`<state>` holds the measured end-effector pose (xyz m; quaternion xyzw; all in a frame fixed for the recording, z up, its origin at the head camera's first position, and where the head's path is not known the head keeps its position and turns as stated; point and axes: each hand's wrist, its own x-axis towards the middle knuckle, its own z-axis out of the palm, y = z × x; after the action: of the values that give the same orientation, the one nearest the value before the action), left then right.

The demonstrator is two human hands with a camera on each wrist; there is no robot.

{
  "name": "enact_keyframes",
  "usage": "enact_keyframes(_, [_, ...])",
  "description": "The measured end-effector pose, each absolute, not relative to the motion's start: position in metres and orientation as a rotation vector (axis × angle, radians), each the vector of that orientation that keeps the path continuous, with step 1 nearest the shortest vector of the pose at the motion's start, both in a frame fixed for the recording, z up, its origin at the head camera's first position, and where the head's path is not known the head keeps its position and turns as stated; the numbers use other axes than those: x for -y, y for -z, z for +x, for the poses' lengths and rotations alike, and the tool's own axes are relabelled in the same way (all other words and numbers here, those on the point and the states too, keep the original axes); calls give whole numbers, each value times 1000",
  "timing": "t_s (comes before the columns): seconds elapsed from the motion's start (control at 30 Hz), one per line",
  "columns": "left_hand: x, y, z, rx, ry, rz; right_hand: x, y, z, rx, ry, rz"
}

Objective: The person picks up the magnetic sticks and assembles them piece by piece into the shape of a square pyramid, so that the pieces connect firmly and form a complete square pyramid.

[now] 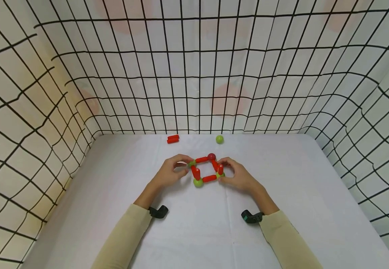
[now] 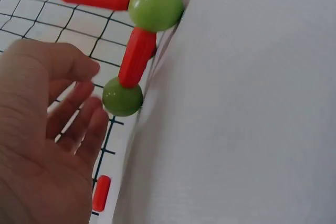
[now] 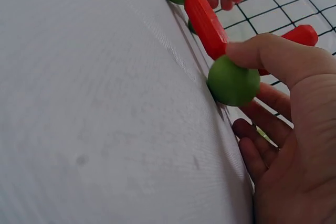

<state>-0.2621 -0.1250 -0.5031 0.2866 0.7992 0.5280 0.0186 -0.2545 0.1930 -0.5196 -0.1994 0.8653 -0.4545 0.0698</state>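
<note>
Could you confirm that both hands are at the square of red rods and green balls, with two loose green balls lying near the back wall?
Not quite: the head view shows only one loose green ball near the back wall; the other loose pieces there are red rods. The rest holds: the left hand and right hand are both at the square.

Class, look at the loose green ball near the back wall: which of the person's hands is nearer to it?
Right. The right hand lies just below-right of the green ball; the left hand sits further off, to its lower left.

Recording booth (lab-like): white table [image 1: 194, 231] walled by black-gridded sheets [image 1: 194, 74].
</note>
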Motion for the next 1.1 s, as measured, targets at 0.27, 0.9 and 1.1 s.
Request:
enact_keyframes(0.27, [128,505,-264,-2576,-1419,855,-194,519,-260,-2599,1384,-542])
enact_keyframes(0.9, [117,504,-255,-2541,-1347,921,-197,511,-256,-2581,1217,-627])
enact_keyframes(1.1, [116,506,-255,-2516,-1392,929,-191,515,-259,-2621,1167,-605])
